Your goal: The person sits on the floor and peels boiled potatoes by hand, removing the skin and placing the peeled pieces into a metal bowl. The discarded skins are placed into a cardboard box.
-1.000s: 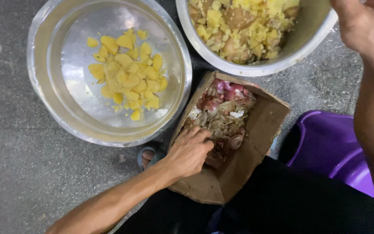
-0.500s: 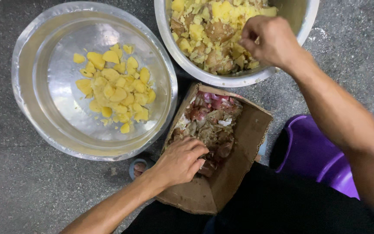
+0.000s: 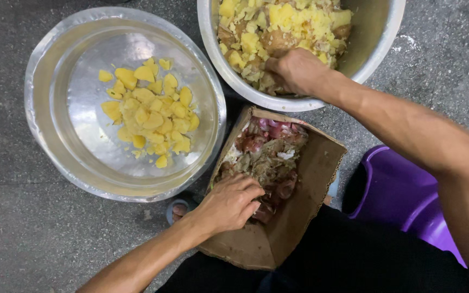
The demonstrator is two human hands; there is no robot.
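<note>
Cardboard box (image 3: 305,217), brown and torn open at the top, lying on grey speckled concrete floor (image 3: 23,239) between two metal bowls and a dark-clothed lap at the lower edge. Heaped inside with brown and pinkish peelings (image 3: 270,157), crowding the far end of the box, bare cardboard left along its right wall and near corner. Left hand (image 3: 229,206) resting palm down at the near edge of the peel heap, fingers curled into the scraps; whether anything is pinched in them, impossible to tell. Right hand (image 3: 297,70) reaching over the near rim of the deep steel bowl (image 3: 378,49) at the top edge, closed loosely on a brown unpeeled potato (image 3: 278,43) amid yellow chunks and skins. Wide, shallow steel basin (image 3: 44,108) at the left, rim just beside the box's left wall and nearly touching the deep bowl's rim, holding a loose patch of peeled yellow potato pieces (image 3: 147,114) at its centre, bare metal all round them. Purple plastic stool (image 3: 403,195) at the right, partly under the right forearm. Open floor to the left of and below the basin, and at the upper right corner.
</note>
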